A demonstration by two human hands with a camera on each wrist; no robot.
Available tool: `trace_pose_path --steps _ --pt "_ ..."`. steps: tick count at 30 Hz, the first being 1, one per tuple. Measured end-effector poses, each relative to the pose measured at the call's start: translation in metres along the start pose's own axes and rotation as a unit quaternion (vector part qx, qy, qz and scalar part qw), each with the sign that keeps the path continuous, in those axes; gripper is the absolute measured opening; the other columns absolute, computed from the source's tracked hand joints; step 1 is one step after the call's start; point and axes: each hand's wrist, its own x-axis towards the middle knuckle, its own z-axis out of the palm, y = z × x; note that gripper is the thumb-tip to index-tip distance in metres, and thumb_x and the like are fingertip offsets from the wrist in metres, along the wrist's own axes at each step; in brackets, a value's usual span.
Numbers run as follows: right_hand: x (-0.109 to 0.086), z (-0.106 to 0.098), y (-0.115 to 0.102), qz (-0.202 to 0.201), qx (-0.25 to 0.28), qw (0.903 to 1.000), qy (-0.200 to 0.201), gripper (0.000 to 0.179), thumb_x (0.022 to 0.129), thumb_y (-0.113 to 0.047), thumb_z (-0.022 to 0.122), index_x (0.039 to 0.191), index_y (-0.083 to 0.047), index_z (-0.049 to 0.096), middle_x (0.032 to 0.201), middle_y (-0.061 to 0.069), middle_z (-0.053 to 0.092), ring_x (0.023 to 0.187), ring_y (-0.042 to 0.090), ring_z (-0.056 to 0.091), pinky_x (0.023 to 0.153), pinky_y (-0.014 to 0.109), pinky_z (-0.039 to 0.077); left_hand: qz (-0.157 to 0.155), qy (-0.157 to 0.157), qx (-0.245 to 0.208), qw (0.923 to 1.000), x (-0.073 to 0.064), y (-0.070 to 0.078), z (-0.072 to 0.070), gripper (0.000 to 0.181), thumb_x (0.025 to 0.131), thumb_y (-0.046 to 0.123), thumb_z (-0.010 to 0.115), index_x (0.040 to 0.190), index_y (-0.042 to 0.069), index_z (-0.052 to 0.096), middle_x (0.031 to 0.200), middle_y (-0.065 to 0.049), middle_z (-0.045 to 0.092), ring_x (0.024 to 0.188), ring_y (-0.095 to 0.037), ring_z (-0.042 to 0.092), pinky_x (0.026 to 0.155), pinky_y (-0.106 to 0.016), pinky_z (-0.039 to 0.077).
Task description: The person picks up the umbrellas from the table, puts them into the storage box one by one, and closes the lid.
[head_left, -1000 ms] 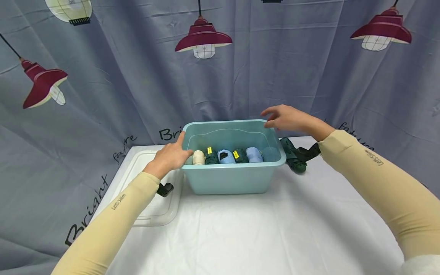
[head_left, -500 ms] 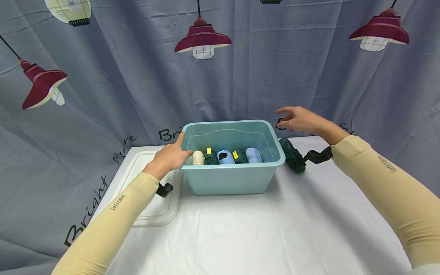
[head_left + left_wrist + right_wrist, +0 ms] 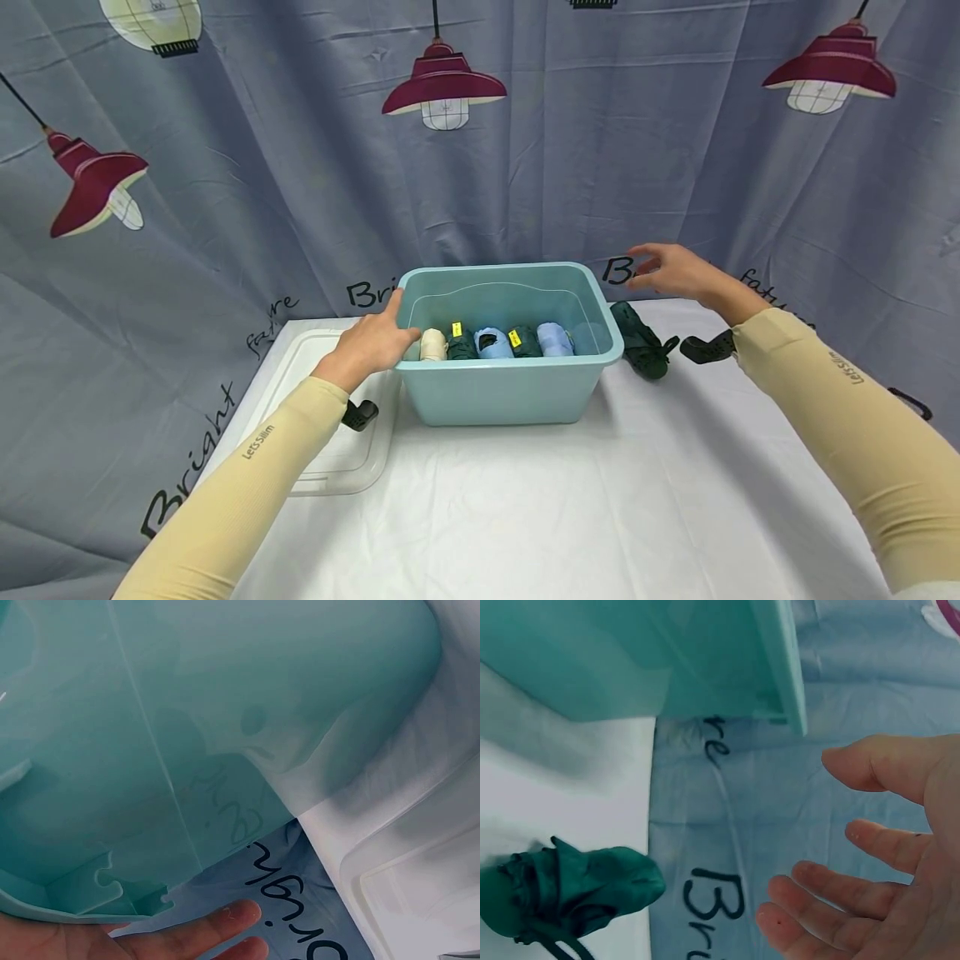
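A light teal plastic bin [image 3: 498, 392] stands on the table, with several rolled bundles inside: a cream one [image 3: 432, 345], dark green ones and light blue ones [image 3: 555, 340]. My left hand [image 3: 371, 342] rests over the bin's left rim, thumb toward the inside. In the left wrist view its straight fingers [image 3: 195, 934] stick out past the rim. My right hand [image 3: 678, 271] hovers beyond the bin's right side, holding nothing, fingers apart and loosely bent. Below and left of it a dark green fabric bundle with a loop strap [image 3: 643, 342] lies on the table beside the bin.
A clear plastic lid [image 3: 352, 454] lies on the white-covered table [image 3: 525, 517] left of the bin, partly under my left forearm. A grey-blue curtain [image 3: 300, 125] with printed lamps and lettering hangs close behind the table.
My right hand has moved from above the bin's back right corner out to the right, away from the rim. The left hand and the bin stay put.
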Motion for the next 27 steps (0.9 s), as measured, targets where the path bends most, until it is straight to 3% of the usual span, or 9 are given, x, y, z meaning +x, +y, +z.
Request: trace_pose_path --steps 6,16,27 --pt "0.005 0.006 0.019 0.01 0.025 0.9996 -0.008 0.079 0.096 -0.03 0.068 0.158 -0.004 0.027 0.152 0.034 0.036 0.134 0.051 0.044 0.102 0.061 0.046 0.004 0.0 -0.004 1.0 -0.001 0.001 -0.001 0.086 0.098 0.05 0.045 0.164 0.02 -0.003 0.114 -0.021 0.067 0.091 -0.03 0.064 0.074 -0.045 0.048" --pt "0.016 0.021 0.044 0.031 0.042 0.9986 -0.01 0.084 0.094 -0.028 0.07 0.159 -0.003 0.023 0.154 0.037 0.031 0.136 0.054 0.039 0.104 0.064 0.042 0.001 -0.004 -0.003 1.0 -0.002 0.002 -0.002 0.086 0.099 0.049 0.044 0.164 0.02 -0.004 0.087 -0.012 0.066 0.08 -0.027 0.063 0.066 -0.041 0.046" --pt "0.026 0.037 0.066 0.065 0.054 0.9963 -0.02 0.089 0.093 -0.03 0.071 0.16 -0.003 0.019 0.156 0.036 0.027 0.138 0.054 0.036 0.107 0.065 0.039 0.001 -0.005 -0.004 1.0 -0.001 0.002 -0.001 0.086 0.099 0.048 0.045 0.164 0.021 -0.004 0.087 -0.012 0.065 0.078 -0.027 0.063 0.066 -0.041 0.046"
